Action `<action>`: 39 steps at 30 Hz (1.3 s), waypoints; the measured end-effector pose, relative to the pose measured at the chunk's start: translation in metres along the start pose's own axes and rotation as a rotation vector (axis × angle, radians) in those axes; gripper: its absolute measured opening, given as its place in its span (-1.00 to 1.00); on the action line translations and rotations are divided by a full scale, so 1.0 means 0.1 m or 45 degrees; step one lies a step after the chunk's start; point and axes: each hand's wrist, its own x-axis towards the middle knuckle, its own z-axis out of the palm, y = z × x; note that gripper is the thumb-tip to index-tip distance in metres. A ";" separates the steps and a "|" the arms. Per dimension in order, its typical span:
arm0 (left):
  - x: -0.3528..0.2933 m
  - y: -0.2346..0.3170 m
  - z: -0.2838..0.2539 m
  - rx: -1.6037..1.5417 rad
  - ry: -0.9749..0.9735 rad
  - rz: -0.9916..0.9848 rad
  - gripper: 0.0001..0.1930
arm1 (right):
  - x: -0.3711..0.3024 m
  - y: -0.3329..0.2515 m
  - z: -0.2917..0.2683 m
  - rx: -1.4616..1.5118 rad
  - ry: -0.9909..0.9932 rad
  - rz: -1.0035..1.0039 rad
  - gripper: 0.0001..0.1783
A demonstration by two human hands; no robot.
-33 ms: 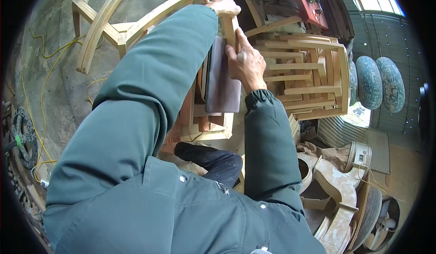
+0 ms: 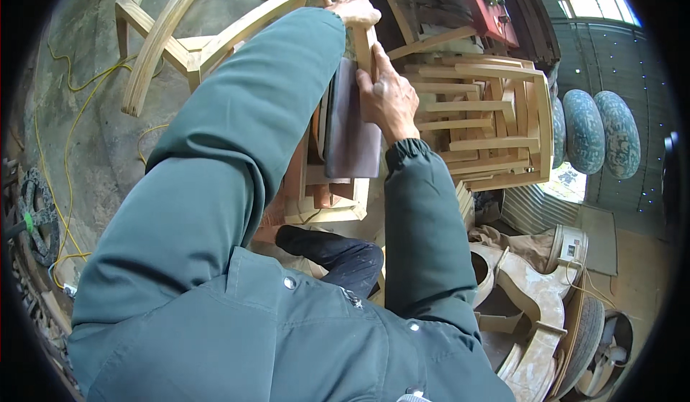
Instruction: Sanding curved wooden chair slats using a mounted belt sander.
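Both my arms reach forward in green sleeves to a pale curved wooden piece [image 2: 364,51]. My left hand [image 2: 352,8] is closed over its far part, fingers bent across the top. My right hand [image 2: 389,102] holds the near end, the index finger laid along the wood and the thumb on its left side. This near end rests against a flat grey-purple sanding belt [image 2: 355,147], which looks like part of a belt sander. The sander's left side is partly hidden by my left sleeve.
Pale wooden frames [image 2: 496,125] are stacked at right. Another wooden frame [image 2: 192,61] stands on the concrete floor at far left. A yellow cord [image 2: 72,165] trails along the floor. A dusty, curved machine casting [image 2: 528,287] stands near right, and a spoked wheel [image 2: 37,219] lies at left.
My right hand and its sleeve have shifted very slightly to the left. My left hand looks the same.
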 end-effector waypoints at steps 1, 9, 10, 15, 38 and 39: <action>-0.04 0.01 -0.03 0.005 0.007 0.002 -0.06 | -0.02 -0.02 0.00 0.005 0.006 -0.004 -0.24; -1.05 0.23 0.02 0.117 -0.025 0.090 -0.03 | -1.09 0.39 -0.02 0.000 0.044 -0.145 -0.22; -1.26 0.28 0.02 0.175 -0.010 0.136 -0.03 | -1.35 0.44 -0.02 0.025 0.072 -0.163 -0.20; -2.71 0.60 0.30 0.257 -0.031 0.299 0.02 | -2.96 0.69 -0.02 0.190 0.195 -0.199 -0.09; -5.00 0.71 0.47 -2.594 -0.786 -0.260 -0.58 | -6.19 1.20 -0.37 0.940 -0.068 0.358 -0.20; -5.02 0.75 0.41 -2.584 -0.802 -0.265 -0.58 | -6.21 1.27 -0.29 0.947 -0.059 0.371 -0.20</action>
